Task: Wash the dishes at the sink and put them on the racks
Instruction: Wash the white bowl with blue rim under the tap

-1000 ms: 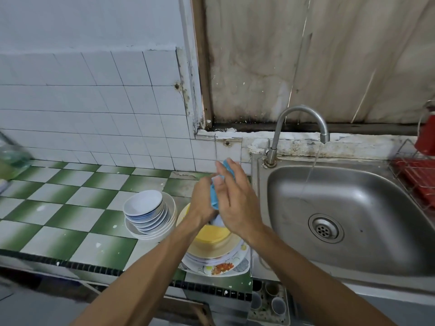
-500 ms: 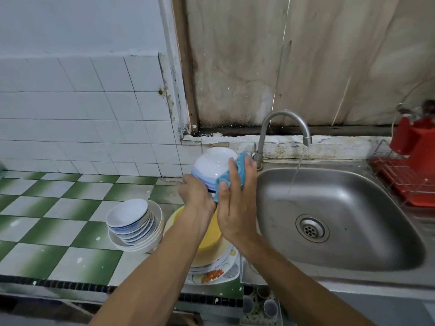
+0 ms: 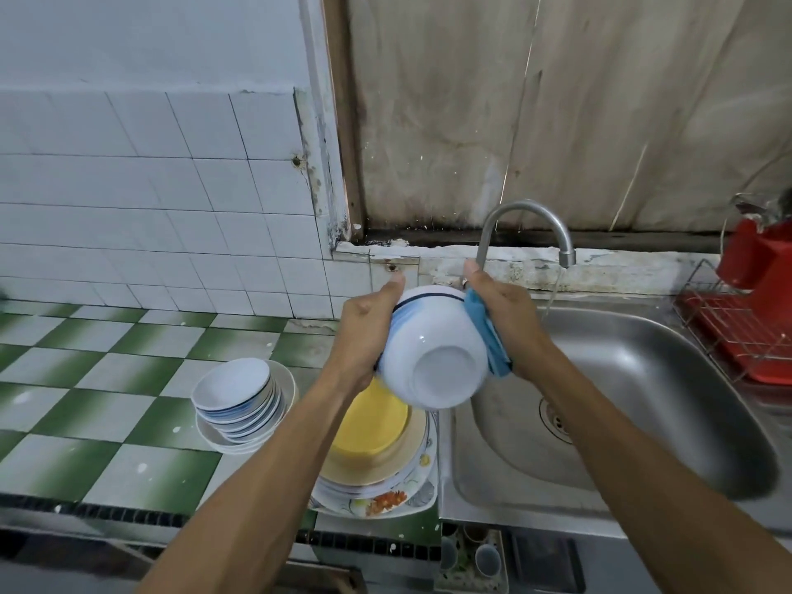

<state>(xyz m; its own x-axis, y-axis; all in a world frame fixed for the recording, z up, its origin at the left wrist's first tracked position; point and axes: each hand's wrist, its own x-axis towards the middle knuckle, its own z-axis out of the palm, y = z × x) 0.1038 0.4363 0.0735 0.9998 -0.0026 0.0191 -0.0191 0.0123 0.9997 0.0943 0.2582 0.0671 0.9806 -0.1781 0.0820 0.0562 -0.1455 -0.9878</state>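
A white bowl with a blue rim (image 3: 433,351) is held up between both hands, its foot turned toward me, above the counter's edge beside the sink (image 3: 643,422). My left hand (image 3: 368,332) grips its left side, thumb along the rim. My right hand (image 3: 505,319) presses a blue cloth (image 3: 488,336) against its right side. A thin stream of water falls from the tap (image 3: 531,225) into the sink. Below the bowl lies a stack of plates with a yellow one on top (image 3: 373,430).
A stack of small blue-and-white bowls (image 3: 240,400) stands on the green-and-white tiled counter (image 3: 107,379) to the left. A wire rack with a red tray (image 3: 745,327) sits right of the sink. Cups (image 3: 484,559) stand on a shelf below the counter.
Both hands have turned the bowl so its foot faces me. The cloth has slid from the front to the bowl's right side. The view has shifted left.
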